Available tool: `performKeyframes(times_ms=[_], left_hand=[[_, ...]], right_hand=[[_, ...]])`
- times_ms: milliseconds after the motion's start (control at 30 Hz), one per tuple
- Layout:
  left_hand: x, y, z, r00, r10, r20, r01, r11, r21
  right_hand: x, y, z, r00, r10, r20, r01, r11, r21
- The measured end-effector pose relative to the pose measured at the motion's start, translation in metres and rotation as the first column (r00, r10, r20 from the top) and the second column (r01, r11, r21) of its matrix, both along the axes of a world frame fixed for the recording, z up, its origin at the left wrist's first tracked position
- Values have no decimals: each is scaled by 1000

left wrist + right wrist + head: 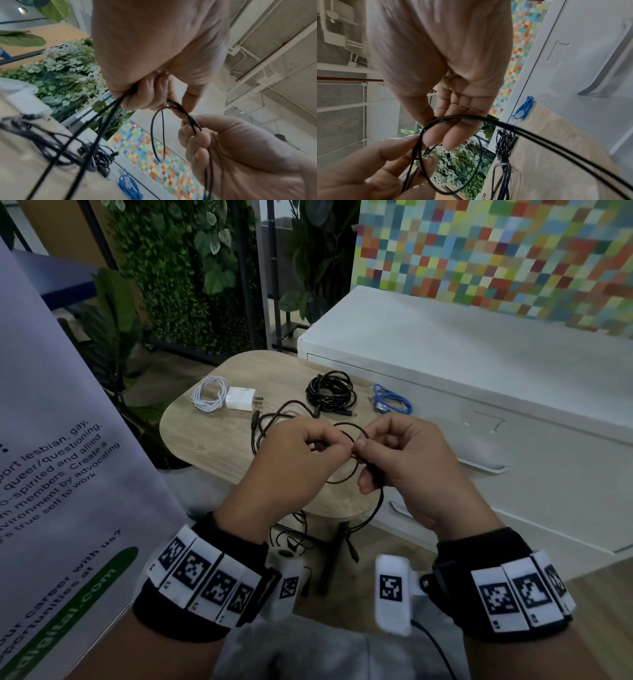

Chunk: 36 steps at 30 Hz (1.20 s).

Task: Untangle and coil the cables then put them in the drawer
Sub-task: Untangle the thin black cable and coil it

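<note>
A small wooden table [191, 436] stood beside a white drawer cabinet [513, 440]. Above it, the left hand [291, 470] and right hand [407, 460] each pinched the thin black cable [342, 481], looped between both grips.

matt wood-grain table [205, 440], glossy black cable [346, 481]

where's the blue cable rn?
Head view: blue cable lies coiled at the wooden table's far right edge, next to the white cabinet, right of the black coil.
</note>
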<state>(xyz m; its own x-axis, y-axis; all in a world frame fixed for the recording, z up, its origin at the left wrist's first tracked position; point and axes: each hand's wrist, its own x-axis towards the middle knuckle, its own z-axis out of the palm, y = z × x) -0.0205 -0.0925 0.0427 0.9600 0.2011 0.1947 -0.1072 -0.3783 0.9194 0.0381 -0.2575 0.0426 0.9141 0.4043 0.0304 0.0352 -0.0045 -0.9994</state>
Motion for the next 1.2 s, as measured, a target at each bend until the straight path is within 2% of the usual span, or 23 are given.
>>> performKeyframes(times_ms=[167,233,300,433,600,700,833,933,1000,1033,1100,1167,1200], left_hand=[[1,-6,-4,996,83,15,-73,944,-322],[1,-7,-4,997,77,-29,-82,911,-405],[0,-6,-2,995,45,-87,-78,902,-425],[-3,2,1,988,-38,-148,-3,964,-265],[-5,6,2,992,-103,-78,95,990,-103],[-2,7,-1,997,-72,-39,72,997,10],[-3,8,3,997,-73,-28,72,997,-15],[-5,7,1,993,-92,-68,100,985,137],[-3,6,-2,999,-41,-17,43,988,149],[-2,4,-2,1000,-3,25,1,995,104],[0,1,-1,991,120,62,-112,987,-119],[1,-3,3,977,212,16,-191,908,-372],[1,-4,4,977,214,0,-194,883,-427]], right_hand=[[0,2,-1,999,-28,-31,29,1000,11],[0,2,-2,999,-33,-26,33,999,5],[1,1,-4,999,-41,-7,41,999,3],[5,-4,-6,998,-57,19,57,998,8],[4,-4,-5,1000,-18,17,18,1000,3],[3,-2,-3,1000,1,25,-1,1000,-8],[3,-2,-2,1000,-9,21,10,1000,-23],[2,1,-2,1000,-12,14,12,1000,-3],[2,3,-1,1000,-12,8,12,1000,3],[3,3,-1,1000,-14,5,14,1000,-7],[3,3,-3,1000,-18,0,18,999,-44],[4,3,-5,1000,-24,14,25,995,-100],[4,4,-6,999,-29,28,32,992,-124]])
